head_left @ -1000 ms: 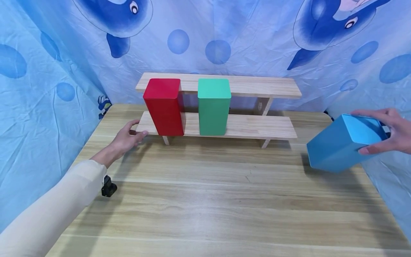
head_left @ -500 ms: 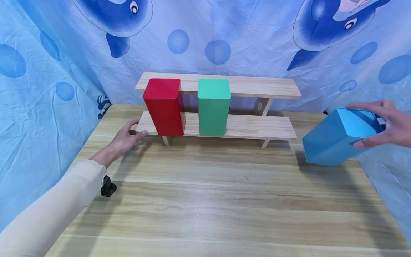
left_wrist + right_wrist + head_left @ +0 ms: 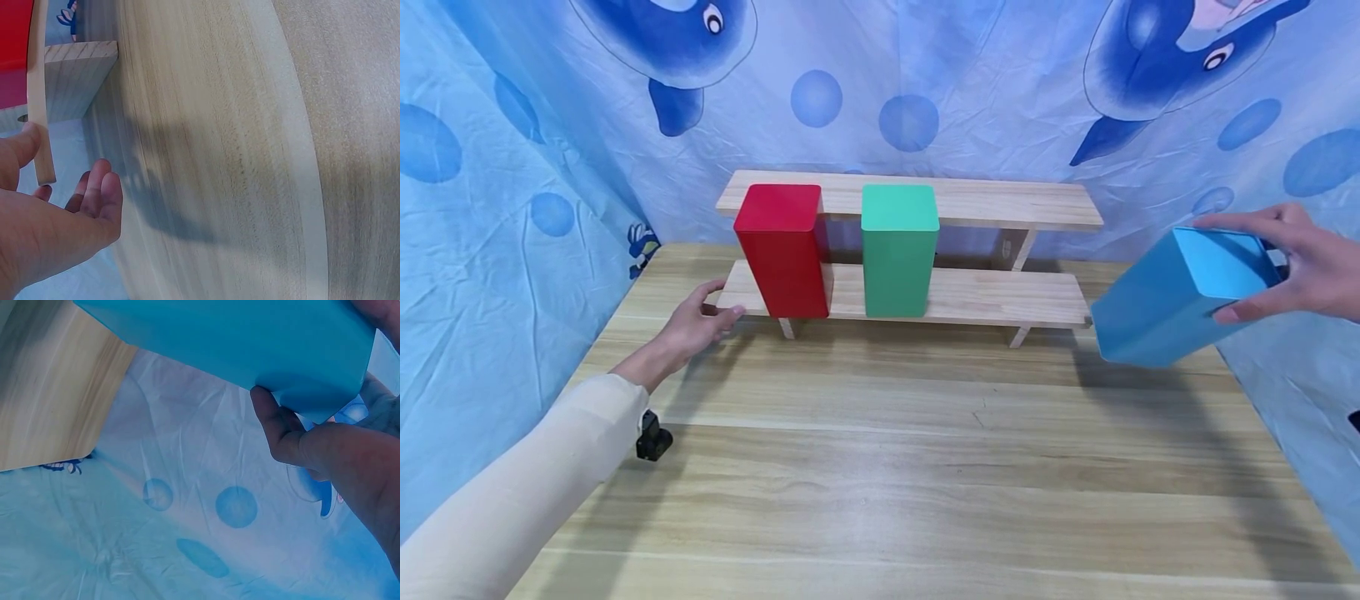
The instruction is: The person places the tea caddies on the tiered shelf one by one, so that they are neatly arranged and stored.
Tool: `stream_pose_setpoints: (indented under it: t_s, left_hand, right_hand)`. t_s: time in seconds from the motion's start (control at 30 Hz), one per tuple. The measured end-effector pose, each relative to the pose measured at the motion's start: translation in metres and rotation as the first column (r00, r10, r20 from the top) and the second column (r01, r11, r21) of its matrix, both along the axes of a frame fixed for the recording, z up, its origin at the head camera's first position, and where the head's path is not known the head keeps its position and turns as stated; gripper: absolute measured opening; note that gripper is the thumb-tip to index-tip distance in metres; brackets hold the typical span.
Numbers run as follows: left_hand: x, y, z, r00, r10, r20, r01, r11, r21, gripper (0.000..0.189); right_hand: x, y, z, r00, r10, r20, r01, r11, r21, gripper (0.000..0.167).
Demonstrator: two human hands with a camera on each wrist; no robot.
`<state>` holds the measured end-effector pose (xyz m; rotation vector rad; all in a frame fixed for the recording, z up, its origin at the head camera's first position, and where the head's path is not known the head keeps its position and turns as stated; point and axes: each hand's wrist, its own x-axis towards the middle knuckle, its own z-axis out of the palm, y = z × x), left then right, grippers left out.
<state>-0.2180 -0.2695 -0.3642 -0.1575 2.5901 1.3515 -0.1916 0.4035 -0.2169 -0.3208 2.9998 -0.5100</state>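
At the left end of a two-tier wooden shelf (image 3: 1000,293), my left hand (image 3: 691,327) pinches the lower board, thumb on top and other fingers loosely bent below, as the left wrist view shows. A tall red box (image 3: 787,271) and a tall green box (image 3: 898,271) stand upright on that board, red nearer the hand. Off the shelf's right end, my right hand (image 3: 1303,265) grips a blue box (image 3: 1157,296) by its upper end, thumb and fingers on opposite sides. The blue box hangs tilted in the air, its lower end close to the board's right corner.
The shelf stands on a wood-grain table (image 3: 865,467). Blue curtains (image 3: 1000,92) with whale prints close in the back and both sides. A black wrist camera (image 3: 653,437) sits under the left sleeve (image 3: 527,483).
My right hand has carried the blue box up and leftward, closer to the shelf's right end. The left hand, the shelf and the red and green boxes have stayed in place.
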Motion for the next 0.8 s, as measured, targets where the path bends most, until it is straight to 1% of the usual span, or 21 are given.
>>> stream_pose_setpoints:
  t_s: [0.23,0.47,0.63,0.8]
  left_hand:
    - [0.0,-0.001,-0.001,1.0,0.0,0.002,0.0,1.0,0.003,0.084]
    - [-0.001,-0.001,-0.002,1.0,0.004,0.006,-0.004,1.0,0.006,0.084]
    - [-0.002,-0.002,-0.003,1.0,0.002,0.012,-0.002,1.0,-0.002,0.084]
    - [-0.001,-0.001,-0.002,1.0,-0.004,-0.002,0.004,1.0,-0.001,0.083]
  right_hand:
    - [-0.003,-0.011,0.005,0.999,0.02,0.035,-0.02,1.0,0.004,0.111]
    - [-0.007,-0.018,0.01,0.998,0.039,0.043,-0.039,0.999,-0.001,0.109]
    - [-0.01,-0.024,0.014,0.996,0.055,0.065,-0.053,0.998,-0.022,0.11]
    - [-0.014,-0.031,0.018,0.995,0.064,0.076,-0.061,0.997,-0.037,0.109]
